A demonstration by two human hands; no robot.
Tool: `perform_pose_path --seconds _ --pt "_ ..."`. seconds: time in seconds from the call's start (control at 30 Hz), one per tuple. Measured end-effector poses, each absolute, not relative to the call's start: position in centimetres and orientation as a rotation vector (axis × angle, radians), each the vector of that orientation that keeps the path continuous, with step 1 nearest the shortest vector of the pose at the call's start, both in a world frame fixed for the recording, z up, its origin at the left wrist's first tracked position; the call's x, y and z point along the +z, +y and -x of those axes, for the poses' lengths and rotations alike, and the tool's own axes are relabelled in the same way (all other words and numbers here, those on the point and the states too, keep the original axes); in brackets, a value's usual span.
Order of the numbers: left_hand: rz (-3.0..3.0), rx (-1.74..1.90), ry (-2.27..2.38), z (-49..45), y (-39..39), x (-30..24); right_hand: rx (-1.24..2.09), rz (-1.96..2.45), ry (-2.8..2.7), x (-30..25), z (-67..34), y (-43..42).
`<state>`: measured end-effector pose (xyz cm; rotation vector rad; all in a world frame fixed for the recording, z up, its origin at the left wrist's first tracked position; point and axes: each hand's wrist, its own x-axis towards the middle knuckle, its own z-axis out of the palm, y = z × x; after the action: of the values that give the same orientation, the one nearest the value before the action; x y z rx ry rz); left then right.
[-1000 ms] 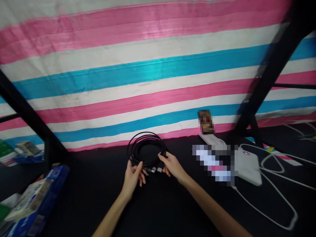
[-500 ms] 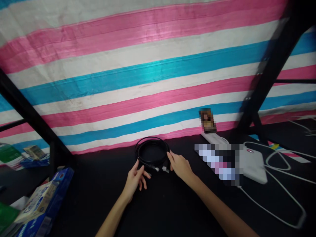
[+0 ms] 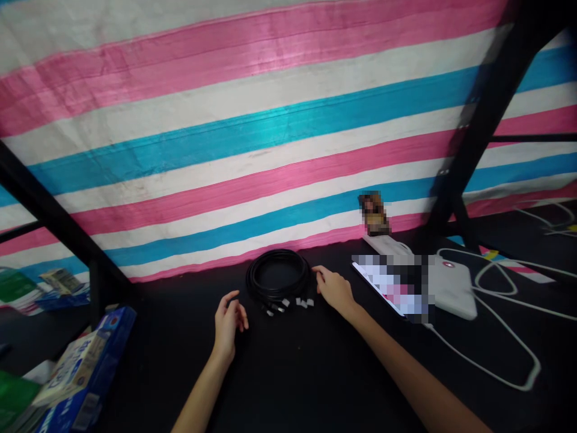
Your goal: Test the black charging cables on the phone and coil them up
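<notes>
A coil of black cable [image 3: 273,294] lies on the black table [image 3: 288,376] just below the centre of the frame, its pale connectors [image 3: 301,302] gathered at its lower edge. The left hand [image 3: 229,322] is left of the coil, apart from it, fingers loosely bent and parted. The right hand [image 3: 334,291] is just beside the coil's right side, its index finger held out and the others curled under; neither hand grips anything.

Right of the right hand, a partly pixelated phone [image 3: 378,287] and a white box [image 3: 453,294] crowd the table, with a white cable [image 3: 489,361] looping through the lower right. A blue box [image 3: 108,355] fills part of the lower left. Slanting black posts [image 3: 469,144] flank the space at both sides, and a striped sheet [image 3: 270,132] spans the background.
</notes>
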<state>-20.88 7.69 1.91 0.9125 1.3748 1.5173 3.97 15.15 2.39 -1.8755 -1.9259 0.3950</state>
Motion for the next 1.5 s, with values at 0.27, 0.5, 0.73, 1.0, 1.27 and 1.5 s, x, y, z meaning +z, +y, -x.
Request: perform_pose_path --seconds 0.27,0.5,0.73,1.0,1.27,1.5 --pt "-0.925 1.493 1.338 21.2 7.7 1.7 0.235 1.958 -2.03 2.1 -3.4 15.0" --pt "-0.956 1.464 1.346 20.9 7.6 1.8 0.217 1.955 -2.062 2.2 -3.0 14.8" --pt "-0.989 1.422 1.384 21.0 7.5 1.7 0.229 1.964 -2.076 2.5 -2.9 14.4" --pt "-0.997 1.419 1.4 20.9 7.6 1.8 0.201 1.946 -2.072 2.2 -2.9 14.4" --pt "-0.997 1.406 1.395 20.9 7.4 1.9 0.255 1.974 -2.073 2.6 -2.8 14.3" --pt "-0.991 1.402 1.407 20.9 7.4 2.0 0.205 1.947 -2.082 2.2 -2.9 14.4"
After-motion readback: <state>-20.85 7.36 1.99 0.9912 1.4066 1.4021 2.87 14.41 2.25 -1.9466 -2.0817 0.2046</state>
